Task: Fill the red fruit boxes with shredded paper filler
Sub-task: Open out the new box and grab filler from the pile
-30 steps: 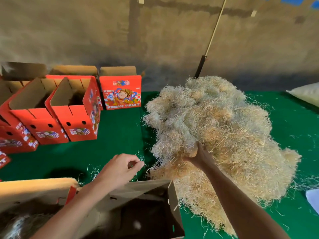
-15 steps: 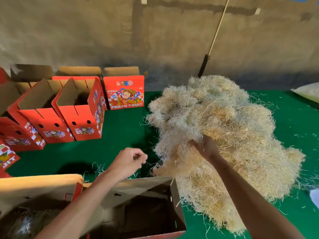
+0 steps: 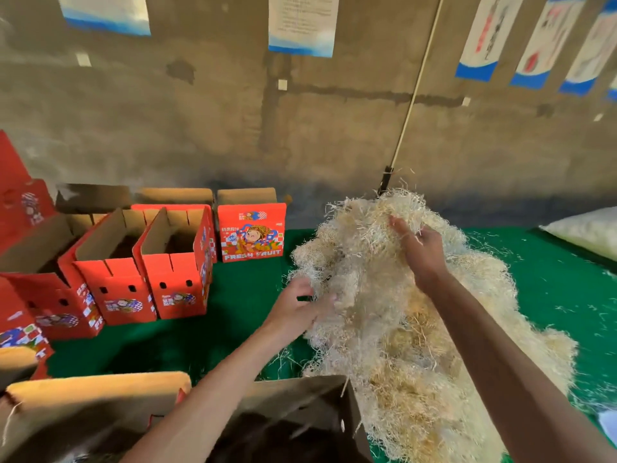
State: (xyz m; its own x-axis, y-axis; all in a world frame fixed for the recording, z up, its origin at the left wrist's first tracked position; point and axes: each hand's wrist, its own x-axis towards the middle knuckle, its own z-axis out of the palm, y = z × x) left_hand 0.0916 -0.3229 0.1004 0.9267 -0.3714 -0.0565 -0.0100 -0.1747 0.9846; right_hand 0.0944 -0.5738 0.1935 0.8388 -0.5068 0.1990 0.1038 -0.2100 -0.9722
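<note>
Green counter (image 3: pixel 233 332); shredded paper (image 3: pixel 384 329) (light, springy, tangly) gripped by right hand (image 3: pixel 422 252), left hand (image 3: pixel 297 310); best grabbed in deep clumps.

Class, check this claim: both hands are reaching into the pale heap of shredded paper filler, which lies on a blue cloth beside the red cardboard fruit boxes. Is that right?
One detail is wrong: the cloth is green, not blue, as the head view shows. The rest stands: the left hand and right hand are both in the pale heap of shredded paper filler, beside the red cardboard fruit boxes.
</note>
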